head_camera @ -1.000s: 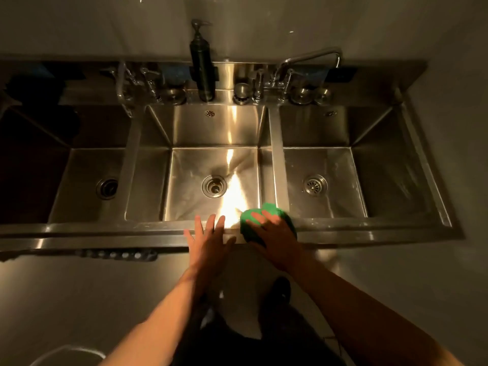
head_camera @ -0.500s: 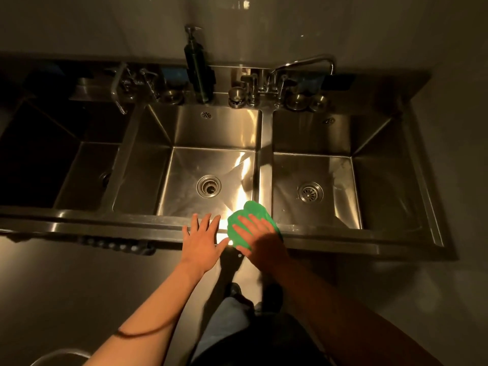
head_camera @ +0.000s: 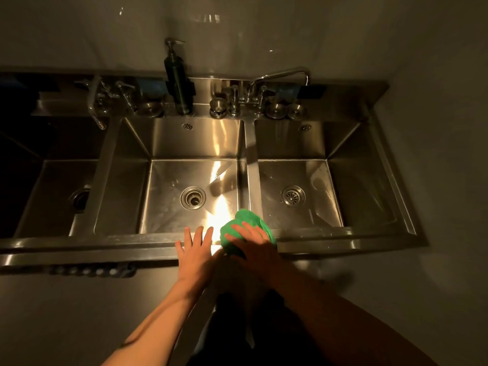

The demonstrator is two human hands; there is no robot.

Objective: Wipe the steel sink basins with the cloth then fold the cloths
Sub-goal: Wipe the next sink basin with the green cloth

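— What do I have on your feed?

— I'm looking down at a steel sink [head_camera: 79, 244] with three basins side by side: the left basin [head_camera: 52, 186] in shadow, the middle basin [head_camera: 169, 210] under a bright glare, the right basin [head_camera: 319, 207] dimmer. On the back ledge a dark soap dispenser [head_camera: 178, 80] stands behind the middle basin, and a swing faucet [head_camera: 280, 75] sits behind the divider [head_camera: 250, 167] between the middle and right basins.

— And the hands?

— My left hand [head_camera: 196, 249] lies flat on the sink's front edge at the middle basin, fingers spread, holding nothing. My right hand [head_camera: 254, 248] is just beside it, fingers laid out fairly straight over the green cloth [head_camera: 248, 219], pressing down on it.

— Where exactly is that cloth?

— It's bunched on the front edge where the divider meets it, its far end poking out past my fingertips towards the basins. Each basin floor shows a round drain; the middle drain [head_camera: 193, 198] is the clearest.
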